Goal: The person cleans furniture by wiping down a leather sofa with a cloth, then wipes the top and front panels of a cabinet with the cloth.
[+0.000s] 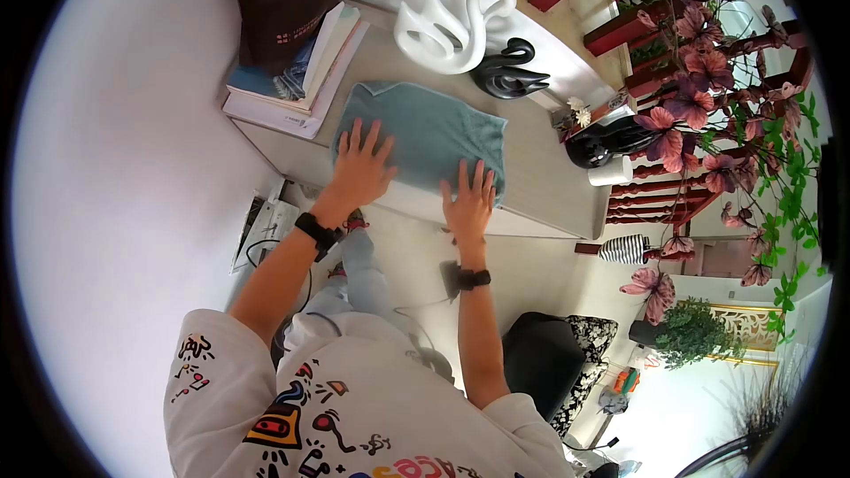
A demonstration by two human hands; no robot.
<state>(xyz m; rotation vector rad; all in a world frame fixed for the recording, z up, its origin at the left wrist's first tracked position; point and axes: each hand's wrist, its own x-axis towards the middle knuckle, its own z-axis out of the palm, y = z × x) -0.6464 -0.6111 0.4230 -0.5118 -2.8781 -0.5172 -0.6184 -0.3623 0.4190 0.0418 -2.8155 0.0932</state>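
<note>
A blue-grey towel (421, 128) lies spread in a rough rectangle on the grey cabinet top (553, 181), its near edge by the front of the cabinet. My left hand (361, 166) rests flat on the towel's left part, fingers spread. Near its right front corner, my right hand (468, 199) lies with the fingers stretched out on the cloth. Neither hand grips anything. Each wrist wears a black band. Behind the towel stand a white swan figurine (443, 40) and a smaller black swan figurine (506, 73).
Left of the towel, books (310, 93) are stacked with a dark brown bag (283, 9) on them. To the right are a black vase (598, 143), a white cup (611, 172) and pink artificial flowers (682, 115). A black seat (540, 358) stands on the floor at right.
</note>
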